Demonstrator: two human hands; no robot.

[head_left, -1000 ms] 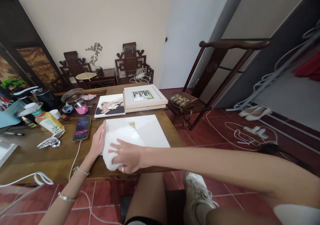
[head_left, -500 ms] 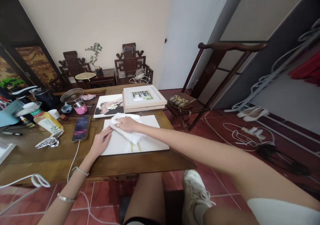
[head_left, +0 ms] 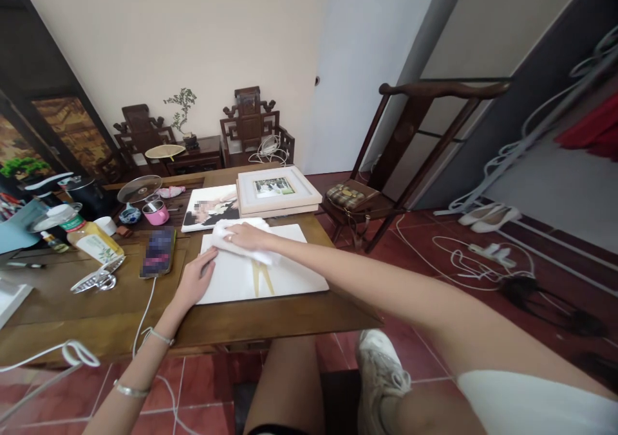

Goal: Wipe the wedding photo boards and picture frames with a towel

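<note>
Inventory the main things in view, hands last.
Cloth: one, white, on board
Board: one, white, on table
Print: one, mostly black-and-white, behind board
Framed picture: one, pale frame, behind board
Phone: one, dark, left of board
Bottle: one, yellow, table's left
Clip: one, silvery, near bottle
Mug: one, pink, behind phone
Chairs: three, dark brown, two far, one right
Bag: one, checked brown, right chair
Shoes: two, pale, low at right
Left hand: one, on board's left edge
Right hand: one, on cloth
</note>
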